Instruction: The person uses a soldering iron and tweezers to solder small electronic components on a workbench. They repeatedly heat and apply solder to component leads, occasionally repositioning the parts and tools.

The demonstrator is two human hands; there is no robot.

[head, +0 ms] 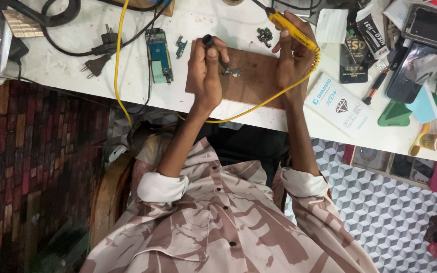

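My left hand [206,65] grips a black tweezer-like tool [213,48] whose tip points down at a small circuit part [232,72]. That part lies on a brown wooden board [254,81] at the edge of the white workbench [67,71]. My right hand [290,53] holds a yellow soldering iron [292,28] above the board's right end, its tip aimed away from me. The iron's yellow cable [259,106] loops under my wrists and off the bench edge.
A blue circuit board [159,54], a small part [180,46] and black plugs [97,63] lie left of the board. Right of it are a white packet [337,103], a black packet [354,58], a screwdriver [375,86], phones [416,71] and a green pick [394,114].
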